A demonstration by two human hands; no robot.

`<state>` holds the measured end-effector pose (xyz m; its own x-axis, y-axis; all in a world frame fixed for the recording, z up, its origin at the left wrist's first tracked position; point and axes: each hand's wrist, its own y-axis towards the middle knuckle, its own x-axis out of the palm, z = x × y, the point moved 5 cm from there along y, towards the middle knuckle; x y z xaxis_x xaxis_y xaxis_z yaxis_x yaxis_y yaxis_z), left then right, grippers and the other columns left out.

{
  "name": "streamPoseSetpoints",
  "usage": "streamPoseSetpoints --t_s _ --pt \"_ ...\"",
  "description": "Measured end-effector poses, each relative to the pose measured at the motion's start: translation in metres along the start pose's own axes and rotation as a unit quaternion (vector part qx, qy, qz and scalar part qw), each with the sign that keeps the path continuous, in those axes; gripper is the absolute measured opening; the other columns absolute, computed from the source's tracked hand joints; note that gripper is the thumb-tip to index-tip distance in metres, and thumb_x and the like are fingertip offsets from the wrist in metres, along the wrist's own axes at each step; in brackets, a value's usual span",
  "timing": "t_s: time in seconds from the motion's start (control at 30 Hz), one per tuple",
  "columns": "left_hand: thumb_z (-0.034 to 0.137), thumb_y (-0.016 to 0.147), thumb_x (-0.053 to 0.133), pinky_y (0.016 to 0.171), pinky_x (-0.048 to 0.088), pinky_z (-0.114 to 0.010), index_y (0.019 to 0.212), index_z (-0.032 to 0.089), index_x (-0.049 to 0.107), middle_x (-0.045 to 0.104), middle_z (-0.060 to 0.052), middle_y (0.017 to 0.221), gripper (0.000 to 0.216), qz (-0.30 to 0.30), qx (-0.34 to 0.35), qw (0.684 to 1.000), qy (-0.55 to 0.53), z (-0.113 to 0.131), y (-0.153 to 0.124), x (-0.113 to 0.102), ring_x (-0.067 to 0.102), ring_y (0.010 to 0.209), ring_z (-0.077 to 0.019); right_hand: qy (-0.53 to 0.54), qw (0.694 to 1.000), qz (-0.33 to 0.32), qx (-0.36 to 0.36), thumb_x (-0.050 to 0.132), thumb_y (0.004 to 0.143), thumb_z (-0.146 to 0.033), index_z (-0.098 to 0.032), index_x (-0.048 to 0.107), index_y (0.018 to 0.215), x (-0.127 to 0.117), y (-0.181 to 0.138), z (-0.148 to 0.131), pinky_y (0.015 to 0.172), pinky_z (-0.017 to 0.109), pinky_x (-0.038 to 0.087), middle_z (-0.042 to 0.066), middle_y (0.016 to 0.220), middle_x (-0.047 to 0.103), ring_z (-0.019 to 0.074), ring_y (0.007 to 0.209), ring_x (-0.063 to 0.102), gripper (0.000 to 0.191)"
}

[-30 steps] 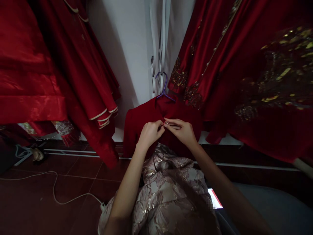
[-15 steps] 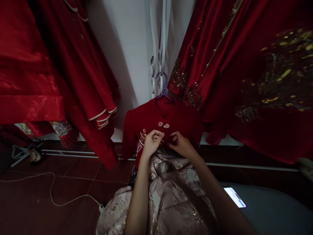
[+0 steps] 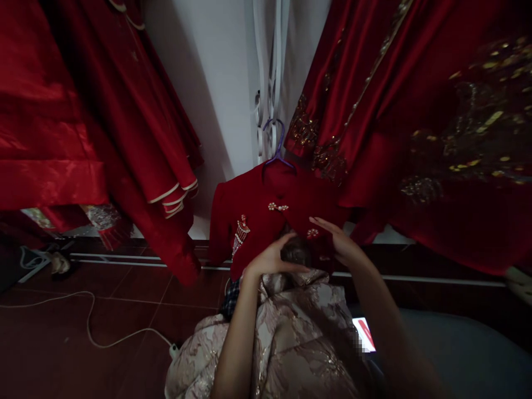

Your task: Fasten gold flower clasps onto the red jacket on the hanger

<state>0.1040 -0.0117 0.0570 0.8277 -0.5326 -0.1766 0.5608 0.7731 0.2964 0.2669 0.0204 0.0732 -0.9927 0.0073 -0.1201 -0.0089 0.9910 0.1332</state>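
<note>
A small red jacket (image 3: pixel 257 213) hangs on a purple hanger (image 3: pixel 275 149) in front of me, with a pearl clasp (image 3: pixel 277 207) near the collar and a beaded tassel (image 3: pixel 240 233) on its left chest. My left hand (image 3: pixel 272 257) grips the jacket's lower front edge, fingers curled under the cloth. My right hand (image 3: pixel 338 241) lies against the right front panel with fingers stretched out, beside a second small clasp (image 3: pixel 312 233). Pale gold brocade fabric (image 3: pixel 291 338) spreads under my forearms.
Long red satin gowns (image 3: pixel 83 122) hang at the left, and red gowns with gold embroidery (image 3: pixel 436 122) at the right. A white wall (image 3: pixel 220 83) stands behind. A white cable (image 3: pixel 91 327) runs over the dark red floor. A lit phone (image 3: pixel 364 335) lies on a grey seat (image 3: pixel 457 354).
Both hands moved down from the collar clasp to the jacket's lower front. The left hand has lifted the lower edge; the right hand's fingers have spread out.
</note>
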Motion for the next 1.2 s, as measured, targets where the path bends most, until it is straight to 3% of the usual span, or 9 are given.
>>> streamPoseSetpoints --t_s 0.1,0.2,0.33,0.57,0.73,0.87,0.97,1.1,1.2 --pt "0.032 0.061 0.073 0.081 0.050 -0.033 0.113 0.017 0.054 0.062 -0.010 0.107 0.057 -0.037 -0.046 0.995 -0.079 0.004 0.004 0.017 0.061 0.095 -0.0203 0.013 1.000 -0.019 -0.017 0.055 0.077 -0.048 -0.027 0.065 0.099 0.008 -0.002 -0.004 0.062 0.028 0.053 0.002 0.093 0.067 0.0185 0.081 0.063 0.032" --pt "0.040 0.073 0.062 0.073 0.049 -0.026 0.093 0.014 0.061 0.065 -0.006 0.091 0.033 0.024 -0.048 0.995 -0.084 0.002 0.007 0.011 0.060 0.080 -0.0143 -0.036 0.998 -0.024 -0.034 0.055 0.077 -0.048 -0.027 0.066 0.098 0.008 -0.003 -0.008 0.061 0.027 0.053 0.002 0.096 0.067 0.0191 0.086 0.061 0.031" --pt "0.044 0.080 0.052 0.064 0.047 -0.022 0.080 0.013 0.060 0.062 -0.001 0.074 0.033 0.098 -0.043 0.991 -0.076 -0.008 0.007 -0.007 0.056 0.065 -0.0098 -0.111 0.991 -0.046 -0.058 0.053 0.077 -0.051 -0.024 0.067 0.092 0.008 -0.008 -0.018 0.068 0.030 0.053 0.003 0.091 0.067 0.0193 0.084 0.061 0.034" --pt "0.048 0.084 0.042 0.039 0.038 -0.018 0.088 0.020 0.056 0.051 0.005 0.051 0.032 0.192 -0.053 0.980 0.015 -0.008 0.000 -0.021 0.050 0.040 -0.0092 -0.296 0.953 0.007 -0.059 0.054 0.075 -0.054 -0.024 0.060 0.108 0.001 -0.016 0.001 0.080 0.043 0.048 0.009 0.097 0.067 0.0260 0.086 0.063 0.045" --pt "0.048 0.087 0.037 0.034 0.032 -0.018 0.099 0.021 0.056 0.047 0.006 0.041 0.035 0.248 -0.026 0.968 0.037 0.016 -0.006 -0.020 0.043 0.031 -0.0086 -0.262 0.961 -0.034 -0.088 0.048 0.079 -0.056 -0.028 0.042 0.131 0.017 -0.005 0.018 0.096 0.044 0.041 0.007 0.123 0.056 0.0263 0.111 0.053 0.060" --pt "0.051 0.087 0.033 0.033 0.032 -0.018 0.111 0.019 0.049 0.053 0.006 0.046 0.044 0.243 -0.033 0.969 -0.019 0.016 -0.006 -0.023 0.043 0.031 -0.0078 -0.248 0.959 -0.036 -0.134 0.046 0.081 -0.054 -0.025 0.003 0.144 0.030 0.005 0.023 0.107 0.039 0.026 0.005 0.148 0.019 0.0200 0.133 0.025 0.081" --pt "0.050 0.086 0.036 0.039 0.038 -0.018 0.108 0.017 0.052 0.063 0.001 0.061 0.043 0.175 -0.054 0.983 -0.003 0.001 -0.008 -0.029 0.054 0.043 -0.0093 -0.290 0.940 0.018 -0.178 0.055 0.075 -0.052 -0.021 -0.006 0.144 0.024 0.009 0.033 0.109 0.042 0.020 0.009 0.150 0.006 0.0222 0.137 0.011 0.097" --pt "0.043 0.073 0.060 0.061 0.048 -0.021 0.096 0.015 0.060 0.067 -0.005 0.084 0.036 0.173 -0.046 0.981 0.076 -0.015 -0.015 -0.047 0.063 0.074 -0.0142 -0.356 0.918 0.012 -0.174 0.061 0.071 -0.044 -0.021 0.000 0.144 0.013 0.011 0.045 0.104 0.047 0.028 0.014 0.141 0.029 0.0271 0.132 0.026 0.098" --pt "0.042 0.075 0.058 0.068 0.048 -0.024 0.098 0.014 0.060 0.066 -0.007 0.089 0.036 0.194 -0.036 0.977 0.083 -0.019 -0.016 -0.053 0.062 0.081 -0.0156 -0.384 0.908 0.038 -0.162 0.058 0.074 -0.041 -0.021 0.025 0.141 0.005 0.009 0.032 0.098 0.045 0.037 0.014 0.126 0.046 0.0268 0.118 0.044 0.077"
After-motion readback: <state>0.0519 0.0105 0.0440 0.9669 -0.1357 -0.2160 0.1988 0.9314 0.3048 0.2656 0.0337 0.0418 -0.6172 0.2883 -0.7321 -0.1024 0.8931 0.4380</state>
